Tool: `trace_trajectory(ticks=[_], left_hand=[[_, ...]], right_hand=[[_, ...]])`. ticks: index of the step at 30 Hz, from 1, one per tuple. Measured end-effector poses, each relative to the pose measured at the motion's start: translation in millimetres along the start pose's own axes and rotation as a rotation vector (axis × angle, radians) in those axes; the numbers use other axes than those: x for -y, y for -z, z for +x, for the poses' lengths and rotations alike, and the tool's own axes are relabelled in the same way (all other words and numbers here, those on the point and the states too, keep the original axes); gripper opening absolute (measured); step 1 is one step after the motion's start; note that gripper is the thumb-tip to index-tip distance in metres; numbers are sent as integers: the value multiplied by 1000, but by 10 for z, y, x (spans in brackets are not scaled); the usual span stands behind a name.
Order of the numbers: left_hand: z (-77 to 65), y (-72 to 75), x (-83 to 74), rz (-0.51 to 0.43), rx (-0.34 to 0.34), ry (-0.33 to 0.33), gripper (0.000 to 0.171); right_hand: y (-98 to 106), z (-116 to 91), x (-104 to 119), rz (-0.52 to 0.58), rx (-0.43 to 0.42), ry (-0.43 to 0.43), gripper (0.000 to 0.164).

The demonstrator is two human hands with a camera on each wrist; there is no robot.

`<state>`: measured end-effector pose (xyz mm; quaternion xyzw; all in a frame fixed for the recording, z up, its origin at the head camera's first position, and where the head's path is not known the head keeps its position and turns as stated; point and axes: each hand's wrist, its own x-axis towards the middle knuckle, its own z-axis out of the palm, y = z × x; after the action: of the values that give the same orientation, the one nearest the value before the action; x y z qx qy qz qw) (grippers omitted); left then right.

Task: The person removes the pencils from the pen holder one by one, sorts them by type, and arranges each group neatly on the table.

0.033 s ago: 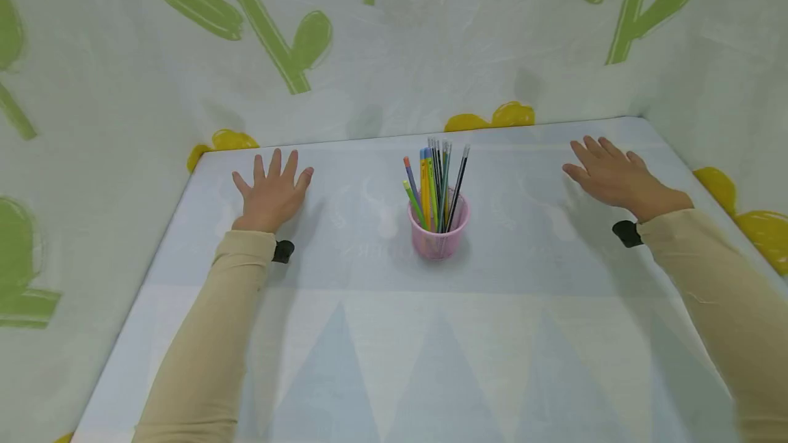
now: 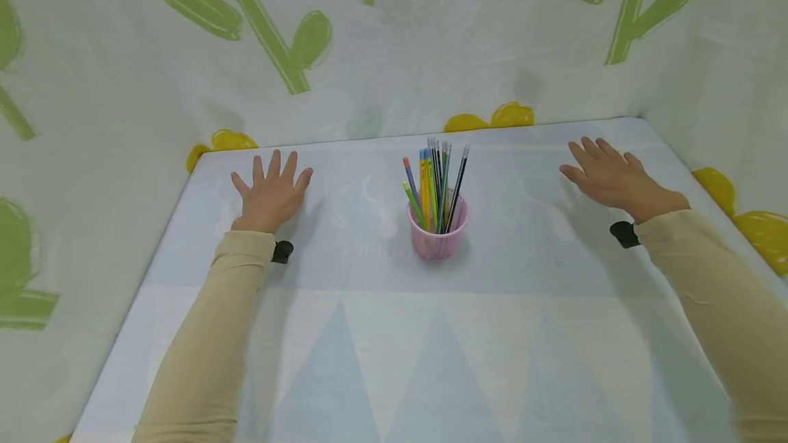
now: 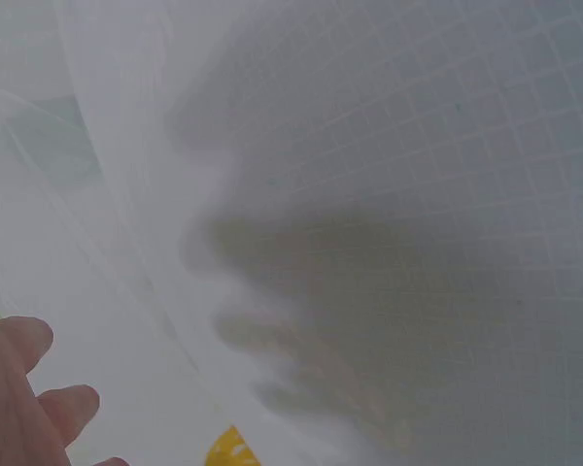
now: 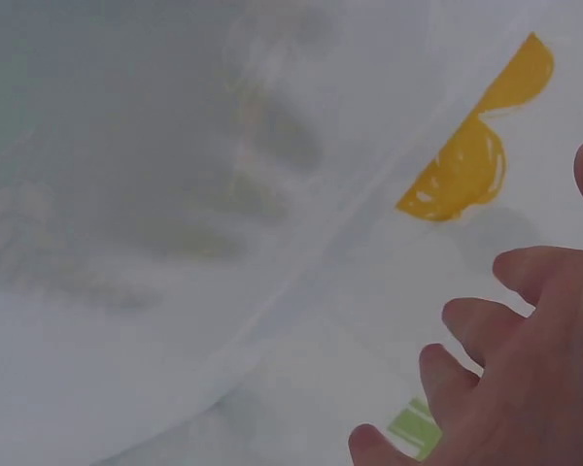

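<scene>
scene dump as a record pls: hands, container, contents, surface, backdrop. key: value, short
left_hand: left hand over the table, fingers spread, holding nothing
right_hand: right hand over the table, fingers extended, holding nothing
container: pink cup, upright on the table, between the hands, touched by neither
contents: pencils in mixed colours, standing in the cup; exact count unclear
surface: pale cover with blue triangles on its near part
backdrop: pale wall with green and yellow plant shapes

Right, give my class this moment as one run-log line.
left hand: outstretched, holding nothing | right hand: outstretched, holding nothing | pink cup: upright on table, between hands | pencils: in cup, untouched
</scene>
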<state>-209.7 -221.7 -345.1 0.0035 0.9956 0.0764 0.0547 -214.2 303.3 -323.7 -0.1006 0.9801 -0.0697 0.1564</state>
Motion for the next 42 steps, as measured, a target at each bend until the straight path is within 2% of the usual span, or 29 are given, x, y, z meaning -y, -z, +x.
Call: trace_trajectory(ticks=[8, 12, 15, 17, 20, 23, 25, 29, 31, 33, 36, 38, 40, 42], left_hand=[[71, 20, -16, -3, -29, -16, 74], [50, -23, 30, -51, -96, -36, 77], [24, -71, 39, -158, -185, -84, 76], [2, -93, 8, -276, -224, -113, 70], [-36, -130, -116, -485, -244, -146, 59], [-87, -196, -301, -684, -223, -161, 50], [-133, -255, -431, -833, -193, -189, 44], [-262, -371, -685, -1111, -56, -254, 37], [-343, -408, -807, -1200, 29, -312, 36], [-422, -425, -914, -1245, 102, -372, 34], [-504, -432, -1043, -1211, 158, -424, 36], [-528, -444, -1118, -1178, 165, -431, 39], [-545, -470, -1185, -1156, 163, -407, 45], [-547, -513, -1237, -1179, 175, -397, 55]], right_hand=[[95, -5, -18, -5, -7, -19, 83], [87, -5, 54, -19, -79, 28, 79], [44, -20, 122, 8, -191, 67, 71], [0, -37, 176, 57, -283, 88, 64], [-78, -60, 281, 179, -428, 114, 50], [-169, -73, 431, 299, -535, 139, 41], [-237, -65, 554, 390, -575, 154, 38], [-381, -6, 777, 608, -581, 191, 35], [-437, 9, 901, 724, -564, 217, 35], [-503, 22, 1034, 841, -545, 248, 35], [-573, 4, 1270, 964, -522, 289, 36], [-636, 5, 1390, 1025, -505, 301, 36], [-688, -3, 1492, 1055, -477, 295, 38], [-742, -10, 1576, 1077, -444, 272, 40]])
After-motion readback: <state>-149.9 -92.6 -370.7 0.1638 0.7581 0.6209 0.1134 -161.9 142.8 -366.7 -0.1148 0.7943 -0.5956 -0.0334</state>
